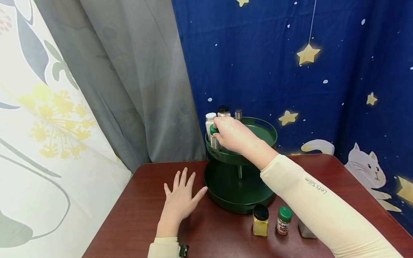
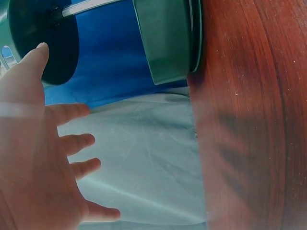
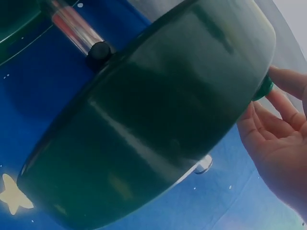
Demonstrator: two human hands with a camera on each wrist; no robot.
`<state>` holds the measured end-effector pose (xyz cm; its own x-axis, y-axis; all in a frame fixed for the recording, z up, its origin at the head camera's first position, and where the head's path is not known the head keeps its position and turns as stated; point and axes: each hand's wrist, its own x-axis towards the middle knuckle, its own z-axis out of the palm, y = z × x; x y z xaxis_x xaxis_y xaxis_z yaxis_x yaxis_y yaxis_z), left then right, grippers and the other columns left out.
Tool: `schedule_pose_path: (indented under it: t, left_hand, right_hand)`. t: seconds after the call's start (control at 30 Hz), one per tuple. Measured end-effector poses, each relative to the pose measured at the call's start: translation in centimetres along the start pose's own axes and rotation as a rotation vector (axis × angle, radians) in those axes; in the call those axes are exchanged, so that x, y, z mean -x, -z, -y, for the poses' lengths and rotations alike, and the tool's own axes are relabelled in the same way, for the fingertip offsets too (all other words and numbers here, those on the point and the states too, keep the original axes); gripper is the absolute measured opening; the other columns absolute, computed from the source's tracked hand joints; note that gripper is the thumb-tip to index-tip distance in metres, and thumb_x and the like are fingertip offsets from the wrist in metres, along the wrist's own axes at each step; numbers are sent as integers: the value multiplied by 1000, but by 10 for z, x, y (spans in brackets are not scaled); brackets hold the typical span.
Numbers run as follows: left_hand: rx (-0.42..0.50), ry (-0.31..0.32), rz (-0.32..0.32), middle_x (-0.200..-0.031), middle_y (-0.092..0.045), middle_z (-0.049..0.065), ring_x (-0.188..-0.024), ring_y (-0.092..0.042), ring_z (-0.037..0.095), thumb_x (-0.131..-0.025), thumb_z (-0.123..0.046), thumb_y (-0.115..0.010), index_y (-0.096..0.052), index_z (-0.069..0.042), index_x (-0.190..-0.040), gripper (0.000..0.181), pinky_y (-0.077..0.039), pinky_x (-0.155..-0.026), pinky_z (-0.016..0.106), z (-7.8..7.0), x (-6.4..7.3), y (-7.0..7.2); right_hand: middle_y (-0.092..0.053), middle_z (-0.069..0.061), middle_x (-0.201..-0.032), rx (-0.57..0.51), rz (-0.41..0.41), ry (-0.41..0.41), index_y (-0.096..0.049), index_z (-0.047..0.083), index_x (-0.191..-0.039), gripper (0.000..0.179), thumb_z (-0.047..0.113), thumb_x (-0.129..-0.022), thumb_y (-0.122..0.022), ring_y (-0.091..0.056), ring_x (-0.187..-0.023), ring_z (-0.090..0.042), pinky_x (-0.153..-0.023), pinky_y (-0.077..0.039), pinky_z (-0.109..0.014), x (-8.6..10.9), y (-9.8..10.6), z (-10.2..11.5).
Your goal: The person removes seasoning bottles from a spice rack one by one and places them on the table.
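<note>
My right hand (image 1: 233, 134) pinches the green cap of a spice jar (image 1: 215, 140) at the left side of the upper tier (image 1: 262, 130) of a dark green two-tier turntable rack. In the right wrist view the tier's wall hides most of that jar, and only its green cap (image 3: 264, 89) shows between thumb and fingers. Close behind it stand a white-capped jar (image 1: 209, 123) and a black-capped jar (image 1: 223, 111). My left hand (image 1: 180, 200) is held over the table, left of the lower tier (image 1: 238, 206), with its fingers spread and nothing in it.
In front of the rack stand a black-capped jar of yellow powder (image 1: 260, 224), a green-capped jar (image 1: 284, 220) and a greyish jar (image 1: 306, 231) partly behind my right sleeve. A metal post (image 1: 238, 114) rises through the rack. Curtains (image 1: 129, 71) hang behind the brown table (image 1: 129, 215).
</note>
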<state>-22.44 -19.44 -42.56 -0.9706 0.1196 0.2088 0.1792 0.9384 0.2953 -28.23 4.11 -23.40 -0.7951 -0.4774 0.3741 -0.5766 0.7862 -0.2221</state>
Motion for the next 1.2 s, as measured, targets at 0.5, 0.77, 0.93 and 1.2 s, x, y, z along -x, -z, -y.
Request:
schedule_pose_path:
  t: [0.5,0.77,0.93,1.2]
  left_hand:
    - [4,-2,-3,-181,-17,8,-168,-11,39,-101,-76,-45,-39,-23,-166,85,-9,-119,88,0,2,1]
    - [12,-7,-12,-181,-17,8,-168,-10,39,-100,-79,-43,-39,-24,-167,86,-8,-119,87,0,2,1]
    - [20,-5,-6,-181,-17,8,-168,-10,39,-100,-79,-43,-39,-24,-166,86,-8,-120,87,1,2,1]
    - [19,-9,-13,-181,-16,8,-168,-11,39,-100,-81,-41,-41,-24,-166,87,-8,-119,88,1,1,-1]
  right_hand:
    - [-56,-22,-149,-31,-35,-34,-60,0,-148,51,27,-105,-69,-65,-117,-31,-98,-62,-41,7,-2,-4]
    - [-58,-16,-128,-112,-127,-55,-63,3,-147,50,28,-104,-72,-61,-98,-26,-84,-61,-38,18,5,-8]
    - [-59,-17,-122,-158,-241,-9,-65,3,-144,48,26,-102,-73,-62,-92,-26,-80,-61,-37,30,12,-12]
    - [-61,-7,-117,-345,-402,35,-72,9,-133,40,25,-97,-81,-66,-89,-19,-79,-62,-36,72,24,2]
